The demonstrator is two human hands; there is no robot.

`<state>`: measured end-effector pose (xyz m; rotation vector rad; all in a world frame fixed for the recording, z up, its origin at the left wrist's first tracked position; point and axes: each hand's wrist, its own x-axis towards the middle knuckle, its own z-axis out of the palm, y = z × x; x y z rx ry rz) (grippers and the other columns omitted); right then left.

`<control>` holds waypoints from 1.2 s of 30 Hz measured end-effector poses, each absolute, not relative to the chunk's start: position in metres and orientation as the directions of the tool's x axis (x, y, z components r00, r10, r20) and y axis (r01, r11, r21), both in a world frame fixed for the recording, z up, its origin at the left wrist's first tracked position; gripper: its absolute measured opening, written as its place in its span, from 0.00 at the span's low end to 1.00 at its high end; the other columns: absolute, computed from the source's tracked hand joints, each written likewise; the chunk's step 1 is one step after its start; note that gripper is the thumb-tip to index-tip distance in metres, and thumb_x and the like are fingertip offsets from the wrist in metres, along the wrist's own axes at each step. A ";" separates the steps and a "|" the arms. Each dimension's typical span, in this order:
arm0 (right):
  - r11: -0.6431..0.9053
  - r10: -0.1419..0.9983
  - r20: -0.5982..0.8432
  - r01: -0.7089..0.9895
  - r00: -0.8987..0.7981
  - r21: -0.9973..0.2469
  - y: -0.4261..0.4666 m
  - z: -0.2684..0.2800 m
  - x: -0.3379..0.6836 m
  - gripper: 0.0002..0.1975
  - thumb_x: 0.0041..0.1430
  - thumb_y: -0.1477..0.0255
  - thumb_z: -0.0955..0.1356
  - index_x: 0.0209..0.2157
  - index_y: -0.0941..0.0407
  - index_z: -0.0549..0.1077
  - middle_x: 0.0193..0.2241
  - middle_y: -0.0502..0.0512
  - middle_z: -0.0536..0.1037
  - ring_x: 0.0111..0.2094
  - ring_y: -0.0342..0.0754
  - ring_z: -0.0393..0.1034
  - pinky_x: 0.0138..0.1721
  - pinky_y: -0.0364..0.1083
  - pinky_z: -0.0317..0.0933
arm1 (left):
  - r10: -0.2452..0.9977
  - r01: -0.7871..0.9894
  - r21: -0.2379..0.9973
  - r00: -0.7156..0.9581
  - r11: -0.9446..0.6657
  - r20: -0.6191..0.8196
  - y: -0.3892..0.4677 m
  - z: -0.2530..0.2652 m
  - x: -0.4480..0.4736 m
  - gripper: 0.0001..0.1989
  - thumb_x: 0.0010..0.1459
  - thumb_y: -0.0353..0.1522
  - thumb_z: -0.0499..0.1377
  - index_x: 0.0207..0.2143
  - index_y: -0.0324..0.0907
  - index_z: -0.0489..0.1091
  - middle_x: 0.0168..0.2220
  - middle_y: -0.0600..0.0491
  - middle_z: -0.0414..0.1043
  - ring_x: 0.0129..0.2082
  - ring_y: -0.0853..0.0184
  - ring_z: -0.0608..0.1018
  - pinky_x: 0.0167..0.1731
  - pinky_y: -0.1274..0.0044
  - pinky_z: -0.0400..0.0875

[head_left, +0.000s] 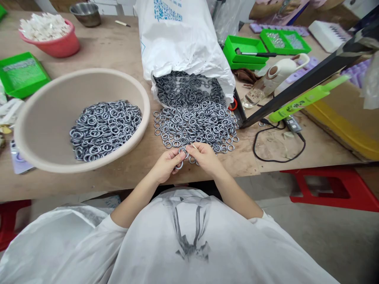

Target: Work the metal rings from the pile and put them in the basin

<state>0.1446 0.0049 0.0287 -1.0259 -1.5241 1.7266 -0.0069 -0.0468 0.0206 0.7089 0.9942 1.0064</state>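
My left hand [168, 163] is closed, with thumb and fingers pinching grey metal-looking rings [179, 165] at the near edge of a heap. Close beside it, my right hand [205, 157] is closed too, and a thin pale stick [194, 146] shows between its thumb and fingers. The hands almost meet over the rings. The heap of loose rings [195, 122] spreads out from the mouth of a white sack [183, 43] lying on its side. To the left, a wide beige basin [44, 118] holds many similar rings.
On the wooden table [118, 51] are a red bowl [63, 45] of white pieces, a metal bowl [85, 15] and green trays [25, 75]. Rightward stand a bottle [266, 83], a dark slanted post [296, 75] and a black cable [275, 161]. Another person's hand [288, 7] shows at the back right.
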 end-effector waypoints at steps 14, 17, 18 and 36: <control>0.284 0.921 0.197 0.231 -0.337 -0.931 0.001 0.023 0.146 0.19 0.62 0.53 0.65 0.32 0.55 0.74 0.29 0.52 0.74 0.32 0.47 0.68 0.35 0.46 0.62 | 0.870 -0.548 0.677 0.264 0.491 -0.417 -0.052 0.030 0.001 0.22 0.48 0.46 0.68 0.27 0.39 0.64 0.17 0.62 0.57 0.14 0.79 0.58 0.12 0.86 0.49; 0.394 0.885 0.274 0.290 -0.377 -0.872 -0.003 0.023 0.151 0.19 0.64 0.54 0.63 0.32 0.55 0.72 0.29 0.52 0.74 0.31 0.46 0.67 0.34 0.45 0.59 | 0.874 -0.596 0.647 0.242 0.476 -0.421 -0.052 0.032 0.000 0.22 0.48 0.46 0.68 0.27 0.39 0.64 0.18 0.62 0.56 0.14 0.79 0.59 0.12 0.86 0.51; 0.446 0.857 0.296 0.320 -0.422 -0.836 -0.005 0.024 0.152 0.19 0.64 0.54 0.64 0.31 0.55 0.72 0.28 0.52 0.74 0.30 0.45 0.67 0.33 0.44 0.58 | 0.879 -0.611 0.643 0.222 0.463 -0.422 -0.051 0.032 0.000 0.23 0.48 0.46 0.69 0.26 0.39 0.63 0.18 0.62 0.56 0.15 0.79 0.60 0.13 0.86 0.51; 0.522 0.808 0.234 0.473 -0.541 -0.710 -0.012 0.030 0.155 0.22 0.65 0.55 0.62 0.23 0.54 0.68 0.21 0.50 0.69 0.25 0.44 0.61 0.29 0.44 0.50 | 0.899 -0.568 0.711 0.129 0.413 -0.419 -0.052 0.034 0.003 0.26 0.45 0.47 0.70 0.25 0.41 0.58 0.18 0.63 0.57 0.14 0.79 0.60 0.13 0.86 0.52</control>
